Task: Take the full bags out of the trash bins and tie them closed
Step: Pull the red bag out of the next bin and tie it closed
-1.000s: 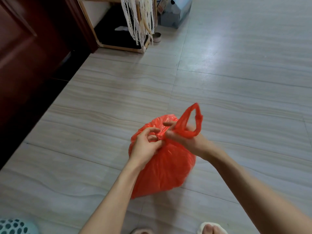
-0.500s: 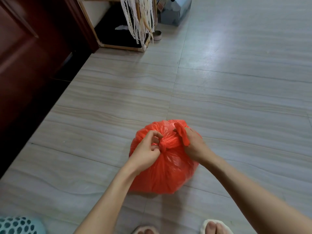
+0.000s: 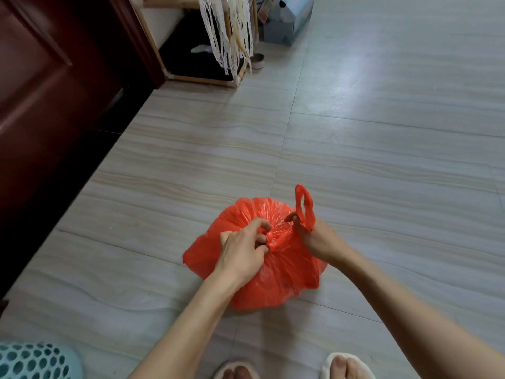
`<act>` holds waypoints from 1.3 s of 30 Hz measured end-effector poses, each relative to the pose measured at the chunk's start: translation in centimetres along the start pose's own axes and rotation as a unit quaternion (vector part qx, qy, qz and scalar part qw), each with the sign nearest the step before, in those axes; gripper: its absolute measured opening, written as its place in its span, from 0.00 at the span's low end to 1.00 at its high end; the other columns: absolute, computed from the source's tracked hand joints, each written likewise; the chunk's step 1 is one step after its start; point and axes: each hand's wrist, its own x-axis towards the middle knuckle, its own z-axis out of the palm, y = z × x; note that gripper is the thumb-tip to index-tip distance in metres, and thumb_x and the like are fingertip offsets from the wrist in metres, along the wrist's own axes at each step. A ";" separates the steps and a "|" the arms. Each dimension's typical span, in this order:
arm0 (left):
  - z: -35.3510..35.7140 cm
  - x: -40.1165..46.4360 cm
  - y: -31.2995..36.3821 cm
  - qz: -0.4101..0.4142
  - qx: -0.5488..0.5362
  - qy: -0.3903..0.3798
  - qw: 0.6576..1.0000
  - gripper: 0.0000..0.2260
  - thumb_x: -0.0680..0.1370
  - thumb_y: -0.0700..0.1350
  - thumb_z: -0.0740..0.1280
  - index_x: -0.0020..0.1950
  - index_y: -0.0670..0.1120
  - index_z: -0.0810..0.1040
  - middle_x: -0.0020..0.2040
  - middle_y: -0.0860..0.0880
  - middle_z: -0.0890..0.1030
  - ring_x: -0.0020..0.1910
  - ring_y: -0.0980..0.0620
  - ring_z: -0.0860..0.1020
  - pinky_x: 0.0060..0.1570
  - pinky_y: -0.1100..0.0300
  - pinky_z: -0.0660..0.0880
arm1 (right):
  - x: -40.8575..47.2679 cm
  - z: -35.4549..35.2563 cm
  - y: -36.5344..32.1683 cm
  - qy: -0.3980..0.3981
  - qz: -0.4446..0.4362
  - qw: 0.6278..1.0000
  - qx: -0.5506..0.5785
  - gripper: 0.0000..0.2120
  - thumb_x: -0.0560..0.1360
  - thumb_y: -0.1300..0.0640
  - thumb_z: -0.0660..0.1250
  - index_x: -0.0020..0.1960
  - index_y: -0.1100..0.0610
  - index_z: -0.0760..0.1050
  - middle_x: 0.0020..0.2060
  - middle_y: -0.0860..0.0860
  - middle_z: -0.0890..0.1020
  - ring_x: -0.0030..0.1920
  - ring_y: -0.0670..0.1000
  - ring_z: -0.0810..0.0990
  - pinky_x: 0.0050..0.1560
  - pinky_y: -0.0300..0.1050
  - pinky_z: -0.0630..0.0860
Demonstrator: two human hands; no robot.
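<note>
A full red plastic bag [image 3: 276, 272] sits on the tiled floor in front of my feet. Its top is gathered into a twisted knot [image 3: 271, 240]. My left hand [image 3: 241, 253] pinches the plastic at the knot with curled fingers. My right hand [image 3: 314, 236] grips one red handle loop [image 3: 304, 207], which stands up above the fingers. The bag's other handle is hidden under my left hand. A pale blue perforated trash bin [image 3: 32, 361] shows at the bottom left corner.
A dark wooden door [image 3: 49, 86] lines the left side. At the back stand a low wooden-framed rack [image 3: 202, 64] with hanging lace strips, a small round tin [image 3: 257, 61] and a grey cardboard box [image 3: 289, 20]. My slippered feet [image 3: 347, 366] are at the bottom edge.
The right hand had pressed the handle down onto the bag top half a second ago; now it has pulled the loop up and to the right. The left hand stays at the knot.
</note>
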 end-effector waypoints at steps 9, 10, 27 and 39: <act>-0.6 -0.2 -0.5 -0.078 -0.169 0.028 0.982 0.17 0.69 0.36 0.71 0.50 0.51 0.69 0.39 0.51 0.78 0.44 0.51 0.78 0.53 0.58 0.72 | 0.1 -1.5 -1.3 -0.031 0.016 0.998 0.049 0.15 0.81 0.56 0.51 0.62 0.59 0.71 0.41 0.43 0.72 0.39 0.39 0.73 0.48 0.38 0.67; -0.6 -0.2 -0.8 -0.104 -0.209 0.029 0.972 0.19 0.69 0.35 0.71 0.49 0.50 0.66 0.38 0.50 0.77 0.42 0.50 0.77 0.51 0.55 0.74 | 0.0 -1.7 -1.5 -0.043 0.014 0.998 0.037 0.16 0.81 0.55 0.52 0.64 0.60 0.70 0.46 0.45 0.74 0.44 0.43 0.73 0.51 0.38 0.66; 0.0 1.4 -2.6 -0.085 -0.123 0.027 0.988 0.16 0.72 0.36 0.69 0.49 0.46 0.62 0.36 0.52 0.72 0.36 0.54 0.72 0.35 0.65 0.64 | -3.9 4.5 -1.4 0.053 -0.019 0.991 0.122 0.13 0.76 0.56 0.61 0.60 0.55 0.73 0.56 0.51 0.79 0.58 0.46 0.76 0.62 0.46 0.71; -1.5 2.6 -3.6 -0.133 -0.266 -0.036 0.954 0.14 0.71 0.30 0.67 0.45 0.49 0.70 0.42 0.45 0.78 0.38 0.49 0.76 0.40 0.57 0.73 | -2.2 5.8 -2.3 0.122 -0.025 0.988 0.089 0.27 0.65 0.46 0.73 0.59 0.59 0.75 0.53 0.51 0.79 0.57 0.49 0.75 0.63 0.43 0.68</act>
